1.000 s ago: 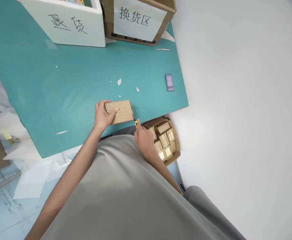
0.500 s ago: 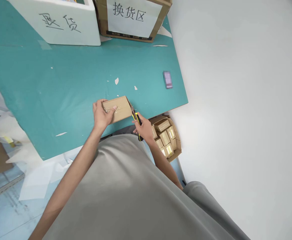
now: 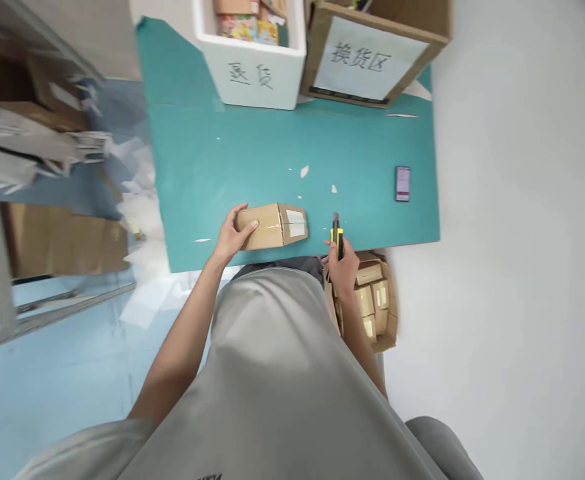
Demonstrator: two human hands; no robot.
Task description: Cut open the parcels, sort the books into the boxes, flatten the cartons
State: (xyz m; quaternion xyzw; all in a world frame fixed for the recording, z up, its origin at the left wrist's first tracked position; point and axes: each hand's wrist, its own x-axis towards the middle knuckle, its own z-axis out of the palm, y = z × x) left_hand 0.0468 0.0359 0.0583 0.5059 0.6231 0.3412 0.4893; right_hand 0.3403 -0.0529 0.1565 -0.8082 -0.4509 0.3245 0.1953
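Note:
Near the front edge of the teal table (image 3: 252,147), my left hand (image 3: 233,232) grips the left end of a small brown cardboard box (image 3: 267,228), thumb on top and fingers round the far side. A white label shows on the box's right end, with a line running across it. My right hand (image 3: 343,263) is closed round a yellow and black box cutter (image 3: 337,237), its blade pointing away from me. The cutter is apart from the box, to its right.
At the back stand a white foam bin (image 3: 259,77) and a cardboard carton (image 3: 372,60) with a paper sign. A phone (image 3: 403,184) lies at the right. Below the table edge, an open carton (image 3: 389,313) holds several small boxes. A white wall (image 3: 512,233) borders the right side.
My right hand has drawn the cutter away from the box's right end. The box has tilted so its labelled end now shows. The whole view has shifted and turned.

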